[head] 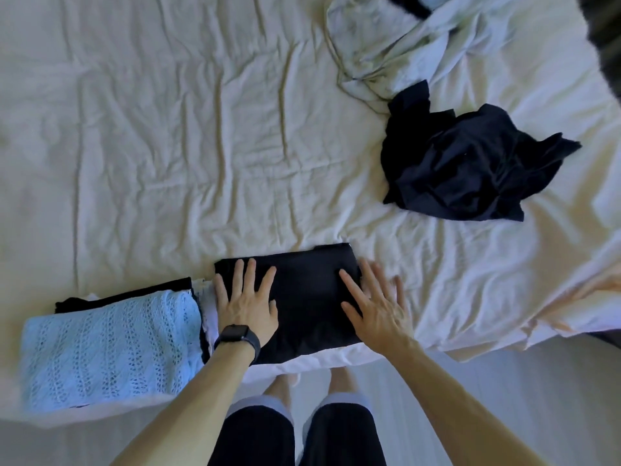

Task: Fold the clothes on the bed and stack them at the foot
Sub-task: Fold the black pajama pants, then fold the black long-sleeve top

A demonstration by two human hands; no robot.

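Note:
A folded black garment (307,290) lies flat at the near edge of the bed (151,146). My left hand (247,302), with a dark watch on its wrist, presses flat on the garment's left part with fingers spread. My right hand (376,304) lies flat with straight fingers over the garment's right edge and looks slightly blurred. To the left sits a stack topped by a folded light blue knit (111,348) with a black piece under it. A crumpled dark navy garment (470,163) lies unfolded at the right.
A rumpled pale sheet or garment (396,45) is bunched at the far right, with a dark piece (406,3) at the top edge. The white cover is wrinkled. My legs and the light floor (504,381) show below the bed's edge.

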